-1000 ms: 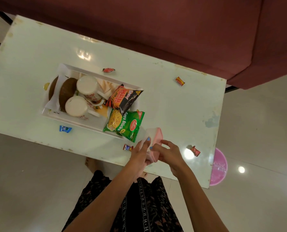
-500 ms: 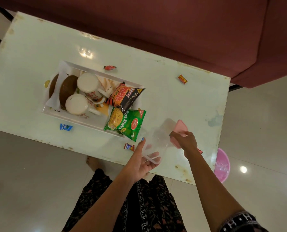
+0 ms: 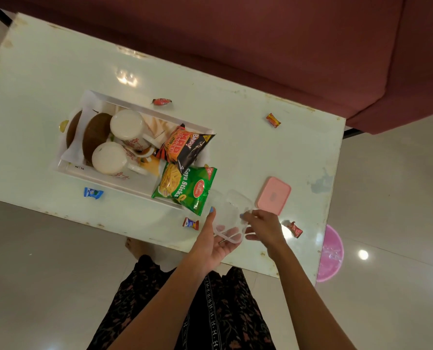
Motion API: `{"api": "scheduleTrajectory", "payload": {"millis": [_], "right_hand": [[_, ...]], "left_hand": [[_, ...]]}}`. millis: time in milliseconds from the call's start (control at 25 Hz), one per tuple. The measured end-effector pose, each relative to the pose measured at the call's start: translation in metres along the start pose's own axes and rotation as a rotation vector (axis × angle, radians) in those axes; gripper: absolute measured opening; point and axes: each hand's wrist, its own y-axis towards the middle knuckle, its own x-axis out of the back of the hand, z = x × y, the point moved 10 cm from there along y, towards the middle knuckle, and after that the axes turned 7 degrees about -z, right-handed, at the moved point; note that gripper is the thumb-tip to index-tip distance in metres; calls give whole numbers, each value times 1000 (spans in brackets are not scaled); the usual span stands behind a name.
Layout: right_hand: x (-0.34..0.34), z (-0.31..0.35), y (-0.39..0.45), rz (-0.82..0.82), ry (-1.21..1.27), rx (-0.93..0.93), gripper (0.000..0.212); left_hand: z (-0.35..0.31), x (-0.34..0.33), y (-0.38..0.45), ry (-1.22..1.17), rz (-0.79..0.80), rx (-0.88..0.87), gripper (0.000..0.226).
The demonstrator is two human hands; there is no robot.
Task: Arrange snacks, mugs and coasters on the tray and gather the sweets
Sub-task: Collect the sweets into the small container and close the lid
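A clear plastic box (image 3: 227,215) rests in my left hand (image 3: 216,242), palm up, at the table's near edge. My right hand (image 3: 263,227) touches its right rim. Its pink lid (image 3: 273,195) lies flat on the table just right of the box. The white tray (image 3: 89,170) holds two mugs (image 3: 127,127), brown coasters (image 3: 95,133), a black-orange snack packet (image 3: 185,147) and a green Soya Sticks packet (image 3: 186,186). Wrapped sweets lie loose on the table: red (image 3: 162,101), orange (image 3: 273,120), blue (image 3: 93,193), brown-blue (image 3: 190,223) and red (image 3: 295,229).
The pale table (image 3: 248,152) has a maroon sofa (image 3: 261,46) along its far side. A pink basin (image 3: 330,253) sits on the floor past the table's right end. My foot and patterned skirt are below the near edge.
The pink lid came off the clear box; my right hand set it on the table and returned to the box's rim. My left hand kept hold of the box.
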Motion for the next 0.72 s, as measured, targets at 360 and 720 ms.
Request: {"api": "scheduleTrajectory", "payload": {"millis": [360,720], "right_hand": [[3,9,22,-175,-89,129,14],[103,-39,45,-568,-322,21,41]], "left_hand": [[-16,54,17,473,-333,-264,36],[-77,66,-15,912,-641,-795,30]]}}
